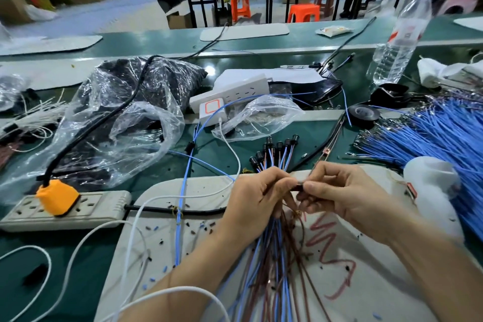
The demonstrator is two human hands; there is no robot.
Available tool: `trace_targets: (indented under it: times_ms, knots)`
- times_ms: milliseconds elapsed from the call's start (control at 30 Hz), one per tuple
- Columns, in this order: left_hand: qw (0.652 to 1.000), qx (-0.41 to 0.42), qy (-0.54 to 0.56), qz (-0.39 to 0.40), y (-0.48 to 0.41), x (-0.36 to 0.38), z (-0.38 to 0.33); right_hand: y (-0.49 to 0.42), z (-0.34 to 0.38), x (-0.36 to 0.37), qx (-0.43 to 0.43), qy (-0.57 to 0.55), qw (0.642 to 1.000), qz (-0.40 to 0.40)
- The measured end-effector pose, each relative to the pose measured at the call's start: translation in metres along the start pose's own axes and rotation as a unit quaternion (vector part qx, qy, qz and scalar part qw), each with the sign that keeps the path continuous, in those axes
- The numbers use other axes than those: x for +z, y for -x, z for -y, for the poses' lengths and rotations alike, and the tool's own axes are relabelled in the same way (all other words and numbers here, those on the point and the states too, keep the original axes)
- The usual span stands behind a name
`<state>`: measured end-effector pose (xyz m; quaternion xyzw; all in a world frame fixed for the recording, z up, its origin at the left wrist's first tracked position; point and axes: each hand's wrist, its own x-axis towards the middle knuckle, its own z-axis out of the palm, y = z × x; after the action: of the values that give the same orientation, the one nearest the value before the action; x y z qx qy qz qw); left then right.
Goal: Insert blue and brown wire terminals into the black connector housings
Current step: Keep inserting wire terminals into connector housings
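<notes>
Left-hand fingers and right-hand fingers are curled, tips meeting on one black connector housing, pinched between them. The left hand also grips one bundle of blue and brown wires, which trails from the housing toward the wearer. The right hand holds only the housing.

- Just beyond the housing: about eight wired housings fanned above the left fist.
- Left of the housing: one beige power strip with one orange plug.
- Back-left of the housing: two bags, a large plastic bag and a small plastic bag.
- Right of the housing: one heap of loose blue wires.
- Farther back: one tape roll and one water bottle.

All of it sits on the green table.
</notes>
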<state>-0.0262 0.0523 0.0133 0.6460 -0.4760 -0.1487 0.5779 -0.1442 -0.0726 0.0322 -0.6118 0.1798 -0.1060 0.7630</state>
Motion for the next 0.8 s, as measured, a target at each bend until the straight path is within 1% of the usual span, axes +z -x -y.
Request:
trace_targets:
  times_ms: [67,133,233,300,367,400,467,533,567,633,700,733,767,800]
  knots:
    - [0.999,-0.002,-0.033,-0.028,-0.005,0.001,-0.002,0.002,-0.012,0.02,0.027,-0.005,0.999,0.04]
    - [0.998,-0.001,-0.031,-0.061,-0.012,-0.001,-0.005,0.003,-0.018,0.037,0.024,-0.051,0.997,0.052]
    - [0.995,0.013,0.008,-0.096,-0.015,-0.011,-0.009,0.001,-0.011,0.039,0.002,-0.106,0.994,0.018]
    - [0.996,0.014,0.016,-0.092,-0.014,-0.015,-0.013,0.0,-0.001,0.032,-0.026,-0.132,0.99,-0.03]
    - [0.998,0.003,0.021,-0.063,-0.012,-0.017,-0.022,0.001,0.006,0.026,-0.068,-0.142,0.984,-0.077]
    - [0.999,0.005,0.016,-0.043,-0.012,-0.019,-0.027,0.003,0.011,0.024,-0.085,-0.144,0.982,-0.087]
    - [1.0,0.018,-0.002,0.001,-0.011,-0.023,-0.044,0.005,0.023,0.023,-0.112,-0.114,0.984,-0.084]
    - [0.999,0.029,-0.027,0.025,-0.011,-0.031,-0.062,0.007,0.037,0.025,-0.138,-0.073,0.984,-0.079]
    - [0.999,0.02,-0.033,0.027,-0.011,-0.035,-0.071,0.005,0.043,0.025,-0.146,-0.072,0.982,-0.092]
    - [0.999,-0.031,0.002,0.042,-0.005,-0.044,-0.089,-0.006,0.056,0.015,-0.153,-0.096,0.971,-0.158]
    - [0.991,-0.067,0.049,0.103,0.014,-0.051,-0.105,-0.019,0.068,-0.003,-0.148,-0.114,0.954,-0.234]
    - [0.986,-0.071,0.047,0.142,0.026,-0.054,-0.112,-0.029,0.071,-0.008,-0.14,-0.109,0.95,-0.259]
    - [0.979,-0.073,0.031,0.187,0.038,-0.057,-0.117,-0.037,0.07,-0.014,-0.135,-0.086,0.947,-0.28]
    - [0.969,-0.082,-0.007,0.231,0.045,-0.052,-0.119,-0.047,0.066,-0.016,-0.136,-0.051,0.945,-0.293]
